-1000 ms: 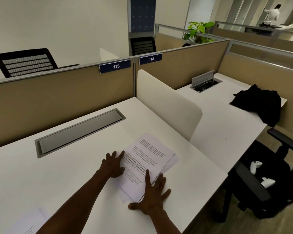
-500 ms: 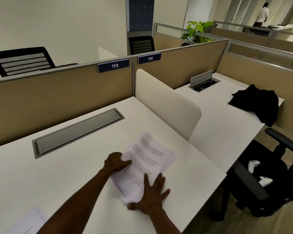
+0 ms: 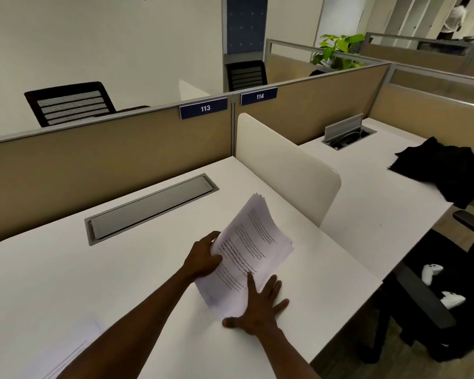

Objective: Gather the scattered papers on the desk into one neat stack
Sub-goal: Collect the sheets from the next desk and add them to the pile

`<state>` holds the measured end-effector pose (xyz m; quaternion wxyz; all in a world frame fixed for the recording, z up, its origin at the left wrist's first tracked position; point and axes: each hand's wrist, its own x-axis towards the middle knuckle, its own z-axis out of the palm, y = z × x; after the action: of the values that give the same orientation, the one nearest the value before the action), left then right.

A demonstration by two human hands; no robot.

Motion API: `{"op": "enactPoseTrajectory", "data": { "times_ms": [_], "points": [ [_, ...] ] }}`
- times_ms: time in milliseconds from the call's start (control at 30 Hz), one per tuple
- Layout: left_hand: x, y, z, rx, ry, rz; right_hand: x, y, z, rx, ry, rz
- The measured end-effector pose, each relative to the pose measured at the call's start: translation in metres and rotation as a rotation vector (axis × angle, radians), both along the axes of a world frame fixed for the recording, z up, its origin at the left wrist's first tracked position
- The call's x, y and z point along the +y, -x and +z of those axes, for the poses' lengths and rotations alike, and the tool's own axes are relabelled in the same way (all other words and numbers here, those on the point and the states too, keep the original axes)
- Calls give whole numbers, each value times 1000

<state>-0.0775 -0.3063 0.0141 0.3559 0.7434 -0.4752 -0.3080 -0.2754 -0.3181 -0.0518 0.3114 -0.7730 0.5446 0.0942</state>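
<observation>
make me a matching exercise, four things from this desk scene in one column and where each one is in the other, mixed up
Things:
1. paper stack
2. loose sheet
3. black cloth
4. white controllers

Places:
A. on the seat of the office chair
B. on the neighbouring desk, beyond the white divider
C. between the left hand and right hand
D. near desk edge, under the left forearm

Pairs: 1-C, 2-D, 3-B, 4-A
</observation>
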Motion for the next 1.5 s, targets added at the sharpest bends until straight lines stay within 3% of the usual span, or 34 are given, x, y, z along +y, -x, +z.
{"op": "enactPoseTrajectory", "data": {
  "times_ms": [100, 200, 300, 400, 467, 533, 667, 900, 1100, 1500],
  "points": [
    [25, 8, 10, -35, 72, 32, 3, 6, 8, -22, -27, 38],
    [54, 8, 15, 65, 122, 100, 2, 17, 18, -157, -42, 5],
    [81, 11, 19, 331, 177, 171, 4, 26, 32, -549, -144, -282],
    [105, 18, 19, 685, 189, 232, 10, 22, 32, -832, -426, -630],
    [120, 23, 14, 845, 168, 269, 15, 19, 29, -875, -680, -705],
    [138, 27, 5, 889, 116, 355, 24, 18, 26, -804, -733, -663],
    [183, 31, -17, 778, -34, 442, 39, 18, 24, -741, -712, -602],
    [232, 43, -5, 606, -208, 390, 68, 6, 33, -620, -512, -208],
    [283, 49, 8, 452, -169, 619, 88, -10, 55, -694, -521, -170],
    [403, 67, -8, 286, -156, 1018, 171, -97, 51, -564, -609, 297]
  ]
}}
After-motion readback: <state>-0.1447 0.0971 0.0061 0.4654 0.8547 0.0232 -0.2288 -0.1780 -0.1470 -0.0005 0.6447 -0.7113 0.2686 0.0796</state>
